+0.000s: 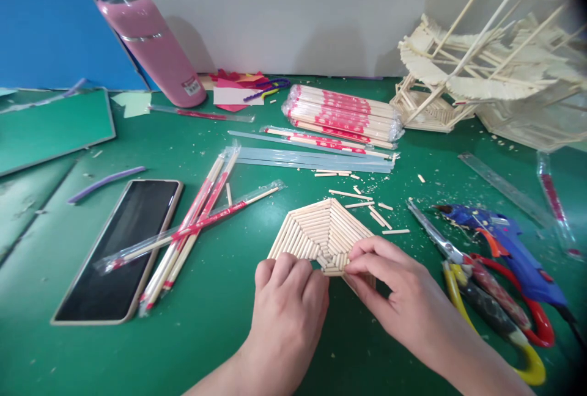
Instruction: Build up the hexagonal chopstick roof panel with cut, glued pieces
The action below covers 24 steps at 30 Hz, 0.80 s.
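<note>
A many-sided panel of short wooden sticks (330, 225), laid in rings around a centre, is between my hands on the green table. My left hand (291, 316) is closed at its near left edge, fingers curled over the sticks. My right hand (389, 274) pinches the right part near the centre with thumb and fingers. Whether a loose stick piece sits between those fingertips is hidden. Several loose cut sticks (350, 195) lie just beyond the panel.
Scissors (443, 240), yellow-handled pliers (486, 301) and a blue glue gun (518, 249) lie at right. Wrapped chopsticks (197, 225) overlap a phone (114, 252) at left. Behind are a chopstick bundle (342, 112), a pink bottle (151, 47) and a stick model (458, 72).
</note>
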Motion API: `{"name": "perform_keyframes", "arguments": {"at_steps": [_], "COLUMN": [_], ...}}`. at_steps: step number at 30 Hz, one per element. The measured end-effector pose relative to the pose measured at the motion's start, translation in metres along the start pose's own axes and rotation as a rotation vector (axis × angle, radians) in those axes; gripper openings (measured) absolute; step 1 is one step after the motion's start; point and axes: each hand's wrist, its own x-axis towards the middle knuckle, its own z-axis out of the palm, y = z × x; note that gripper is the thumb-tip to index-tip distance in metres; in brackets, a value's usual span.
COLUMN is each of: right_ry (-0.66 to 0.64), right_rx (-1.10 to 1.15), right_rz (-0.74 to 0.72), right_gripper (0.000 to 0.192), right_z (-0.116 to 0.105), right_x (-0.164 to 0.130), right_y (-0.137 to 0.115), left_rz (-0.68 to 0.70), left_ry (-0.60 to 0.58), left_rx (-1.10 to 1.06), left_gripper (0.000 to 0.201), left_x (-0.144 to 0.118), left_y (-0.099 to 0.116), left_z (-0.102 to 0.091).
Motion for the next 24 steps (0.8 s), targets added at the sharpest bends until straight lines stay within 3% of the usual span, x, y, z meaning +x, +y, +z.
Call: {"name": "perform_keyframes", "arguments": {"at_steps": [11,16,20,24], "right_ry": [-0.011,0.015,0.061,0.106], "right_rx": [-0.009,-0.013,-0.010,-0.008], "right_rz": [-0.026,-0.071,-0.098,-0.133], "right_gripper": [0.016,0.017,0.016,0.015], "right_z": [0.000,-0.001,-0.004,-0.006], "right_x": [0.000,-0.003,-0.008,-0.016], "right_y": [0.001,0.000,-0.005,-0.009], "left_rz": [-0.011,-0.022,0.054,0.097], "left_ry": [-0.010,0.051,0.123,0.106], "left_rx": [-0.013,0.021,0.002,-0.066], "left_gripper": [0.020,0.013,0.013,0.020], "left_x": [0.000,-0.002,-0.004,-0.006], "left_y": [0.001,0.003,0.009,0.017], "left_z": [-0.001,-0.005,-0.007,-0.009]}}
